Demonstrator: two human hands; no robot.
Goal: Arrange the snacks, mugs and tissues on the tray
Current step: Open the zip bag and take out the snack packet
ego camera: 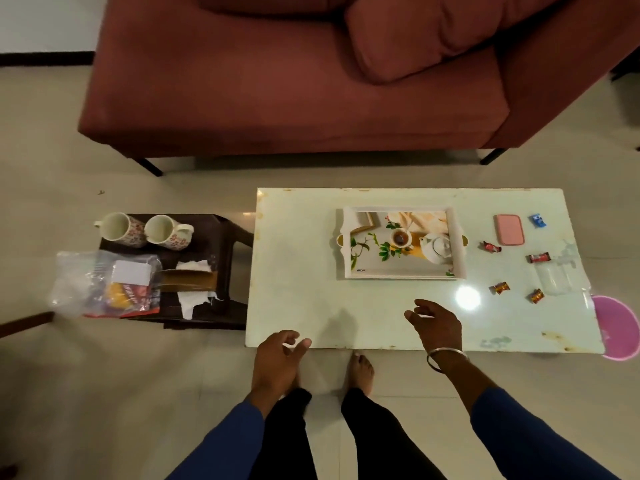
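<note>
A white tray (401,273) with a printed tea picture lies in the middle of the pale table (298,265); nothing stands on it. Two flowered mugs (119,229) (168,232) sit on a dark side stool (228,237) to the left, with white tissues (194,265) and a brown box beside them. Several wrapped candies (491,247) (539,258) (499,287) are scattered right of the tray. My left hand (277,355) hovers at the table's near edge, fingers apart. My right hand (436,323) is over the table in front of the tray, open and holding nothing.
A clear plastic bag (104,285) with snack packets lies on the stool's left side. A pink case (509,229) and a small blue object (537,220) lie at the table's far right. A pink bin (620,327) stands by the right corner. A red sofa (277,81) fills the back.
</note>
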